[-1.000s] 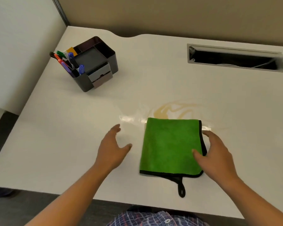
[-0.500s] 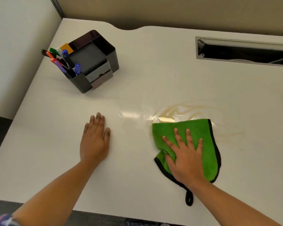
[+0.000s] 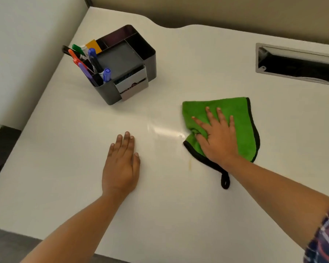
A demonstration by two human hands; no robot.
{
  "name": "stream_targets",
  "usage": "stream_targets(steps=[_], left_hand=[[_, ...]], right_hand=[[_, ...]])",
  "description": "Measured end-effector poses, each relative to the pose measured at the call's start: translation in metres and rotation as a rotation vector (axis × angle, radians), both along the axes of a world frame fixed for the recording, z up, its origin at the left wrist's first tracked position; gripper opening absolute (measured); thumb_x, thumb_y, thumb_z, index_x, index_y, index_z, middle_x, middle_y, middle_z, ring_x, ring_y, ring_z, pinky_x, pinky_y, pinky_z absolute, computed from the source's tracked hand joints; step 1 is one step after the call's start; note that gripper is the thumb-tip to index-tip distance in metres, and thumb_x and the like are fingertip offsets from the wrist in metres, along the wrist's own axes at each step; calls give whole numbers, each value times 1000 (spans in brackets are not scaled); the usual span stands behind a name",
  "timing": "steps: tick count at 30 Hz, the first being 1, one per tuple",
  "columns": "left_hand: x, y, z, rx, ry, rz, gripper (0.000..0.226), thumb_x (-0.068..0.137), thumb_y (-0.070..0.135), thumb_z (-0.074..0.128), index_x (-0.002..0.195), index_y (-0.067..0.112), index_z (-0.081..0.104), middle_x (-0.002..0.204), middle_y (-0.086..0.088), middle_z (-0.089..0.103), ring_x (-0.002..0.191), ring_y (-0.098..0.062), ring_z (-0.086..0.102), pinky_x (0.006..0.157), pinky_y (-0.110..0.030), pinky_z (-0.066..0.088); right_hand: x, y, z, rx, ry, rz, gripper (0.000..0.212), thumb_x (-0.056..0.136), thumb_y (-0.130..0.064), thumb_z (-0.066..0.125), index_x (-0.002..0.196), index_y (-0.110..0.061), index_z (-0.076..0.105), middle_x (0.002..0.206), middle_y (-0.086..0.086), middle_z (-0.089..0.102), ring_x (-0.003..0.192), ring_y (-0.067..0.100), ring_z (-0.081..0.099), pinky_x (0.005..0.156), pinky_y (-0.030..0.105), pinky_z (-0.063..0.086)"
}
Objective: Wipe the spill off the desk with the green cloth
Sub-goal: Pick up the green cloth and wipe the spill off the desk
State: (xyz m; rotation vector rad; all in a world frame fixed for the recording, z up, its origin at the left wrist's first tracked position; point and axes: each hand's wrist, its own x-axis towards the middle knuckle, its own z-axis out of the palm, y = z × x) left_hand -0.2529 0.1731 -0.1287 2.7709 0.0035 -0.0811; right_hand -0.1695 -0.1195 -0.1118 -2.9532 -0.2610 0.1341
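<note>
The green cloth with black trim and a black hanging loop lies on the white desk, right of centre. My right hand presses flat on it, fingers spread, thumb pinching a fold at the cloth's left edge. The brown spill is hidden under the cloth; only a faint yellowish streak shows just below the cloth's near-left corner. My left hand rests flat on the bare desk to the left, holding nothing.
A dark desk organiser with several markers stands at the back left. A metal-rimmed cable slot is set in the desk at the back right. A partition wall runs along the back and left.
My right hand has pushed the cloth away from me over the brown spill, which no longer shows. The left hand stays flat on the desk.
</note>
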Motion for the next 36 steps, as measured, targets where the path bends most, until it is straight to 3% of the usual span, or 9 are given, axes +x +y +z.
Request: stream_targets(steps=[4, 8, 11, 16, 19, 26, 29, 32, 36], left_hand=[[0, -2, 7, -6, 1, 7, 58, 96, 32, 21, 151, 14, 24, 160, -1, 19, 148, -15, 9, 120, -36, 9], [0, -3, 9, -12, 1, 11, 57, 96, 30, 24, 150, 13, 27, 159, -1, 22, 148, -17, 12, 120, -37, 11], [0, -2, 8, -17, 0, 17, 57, 96, 30, 23, 150, 14, 27, 159, 0, 21, 148, -15, 10, 120, -36, 11], [-1, -1, 5, -36, 10, 16, 57, 97, 33, 21, 152, 17, 21, 160, 5, 14, 148, -9, 2, 120, -33, 6], [-1, 0, 1, -31, 9, 11, 57, 97, 34, 22, 152, 19, 19, 161, 6, 12, 148, -8, -1, 120, -32, 5], [-1, 3, 4, -74, 10, 2, 58, 97, 35, 18, 152, 16, 16, 161, 3, 12, 148, -8, 2, 120, -35, 9], [-2, 3, 6, -94, -3, 7, 58, 98, 34, 17, 152, 14, 19, 160, 2, 14, 148, -8, 4, 120, -37, 11], [-2, 3, 7, -92, -10, -2, 58, 98, 33, 18, 151, 11, 21, 160, -1, 17, 148, -12, 7, 119, -39, 14], [-2, 3, 6, -65, -21, -6, 58, 97, 33, 19, 150, 10, 24, 160, -3, 19, 148, -14, 8, 120, -39, 13]], right_hand=[[-64, 24, -3, -4, 55, 422, 66, 83, -58, 49, 147, -51, 35, 164, 4, 29, 153, 33, 12, 120, 65, 8], [-113, 10, -6, -41, 73, 630, 79, 74, -71, 54, 148, -53, 33, 164, 3, 27, 153, 39, 7, 114, 75, 6], [-82, 7, 0, -86, 61, 602, 81, 72, -85, 44, 147, -58, 29, 164, -6, 25, 151, 48, 4, 108, 82, 4], [-1, 14, 2, -132, 45, 171, 73, 77, -81, 39, 145, -56, 32, 163, -3, 30, 148, 50, 12, 106, 82, 14], [60, 35, -1, -108, 43, 16, 71, 79, -79, 32, 145, -55, 29, 165, -1, 25, 148, 51, 9, 107, 82, 10], [63, 83, -3, -159, 2, 424, 61, 89, -71, 21, 148, -56, 22, 168, 4, 14, 152, 44, 0, 115, 75, 2], [4, 74, 0, -93, 26, 516, 62, 88, -67, 34, 148, -56, 25, 167, 5, 17, 152, 44, -1, 115, 74, 1], [-85, 51, -1, -42, 75, 586, 78, 76, -67, 51, 149, -56, 26, 167, 6, 19, 152, 45, -3, 113, 76, 2], [-134, 14, 0, -123, 124, 807, 91, 67, -82, 50, 150, -58, 20, 167, 1, 20, 150, 52, -1, 104, 85, 0]])
